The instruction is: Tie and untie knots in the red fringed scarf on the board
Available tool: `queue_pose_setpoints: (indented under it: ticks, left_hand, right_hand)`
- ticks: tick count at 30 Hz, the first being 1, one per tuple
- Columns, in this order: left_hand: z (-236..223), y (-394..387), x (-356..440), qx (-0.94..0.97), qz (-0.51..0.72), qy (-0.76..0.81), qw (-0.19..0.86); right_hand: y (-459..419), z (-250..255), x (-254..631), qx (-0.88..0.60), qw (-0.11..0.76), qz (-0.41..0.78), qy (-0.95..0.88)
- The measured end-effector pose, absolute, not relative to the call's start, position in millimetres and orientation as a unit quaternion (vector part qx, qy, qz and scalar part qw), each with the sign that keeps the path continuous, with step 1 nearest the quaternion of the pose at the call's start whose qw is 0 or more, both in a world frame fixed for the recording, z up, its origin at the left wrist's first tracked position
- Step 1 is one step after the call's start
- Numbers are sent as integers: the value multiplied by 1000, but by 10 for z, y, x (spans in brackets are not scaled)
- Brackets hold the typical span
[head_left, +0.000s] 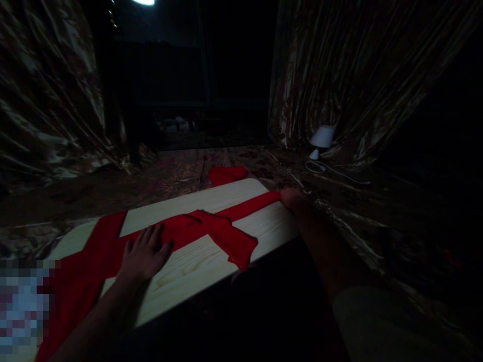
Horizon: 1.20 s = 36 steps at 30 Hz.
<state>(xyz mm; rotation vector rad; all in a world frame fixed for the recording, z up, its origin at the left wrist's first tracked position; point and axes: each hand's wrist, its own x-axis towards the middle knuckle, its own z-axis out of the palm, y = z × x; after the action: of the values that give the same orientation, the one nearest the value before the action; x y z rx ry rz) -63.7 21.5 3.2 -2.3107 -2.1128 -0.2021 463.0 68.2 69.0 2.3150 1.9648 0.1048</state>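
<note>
A long red cloth lies across a pale wooden tabletop, with one strip reaching to the right edge and a folded flap hanging toward the near edge. My left hand rests flat on the cloth with its fingers spread. At the board's far right corner, my right hand is closed on the end of the red strip; its fingers are partly hidden in shadow. Whether the cloth is a garment, I cannot tell.
Another red bunch of cloth lies just beyond the tabletop's far edge. A small white lamp with a loose cord stands at the back right on a patterned cover. Patterned curtains hang on both sides of a dark window. The room is very dim.
</note>
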Motion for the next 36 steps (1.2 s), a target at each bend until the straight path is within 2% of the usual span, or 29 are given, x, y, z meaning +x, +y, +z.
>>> queue_pose_setpoints:
  ticks: [7,12,18,22,24,30,33,36]
  left_hand:
    - [9,235,-644,-734,-56,-677,8]
    - [-7,242,-659,-736,-56,-675,13]
    - [58,194,-613,-732,-53,-679,6]
    - [89,175,-597,-738,-47,-673,4]
    - [91,209,-599,-743,-44,-668,-1]
    - [101,412,-583,-754,-55,-654,-14]
    - [110,446,-569,-759,-66,-648,-10]
    - [111,428,-567,-762,-75,-643,-5]
  right_hand:
    - [629,643,4715,778,36,6,627]
    - [820,695,4271,704,-86,-13,704]
    - [851,488,3735,542,-185,-89,815]
    - [868,475,3653,501,-116,-258,818]
    - [875,495,3664,491,-90,-291,817]
    - [889,470,3717,514,-145,-129,835]
    - [844,446,3609,508,-172,-116,836]
    - [764,456,3366,518,-177,-151,823]
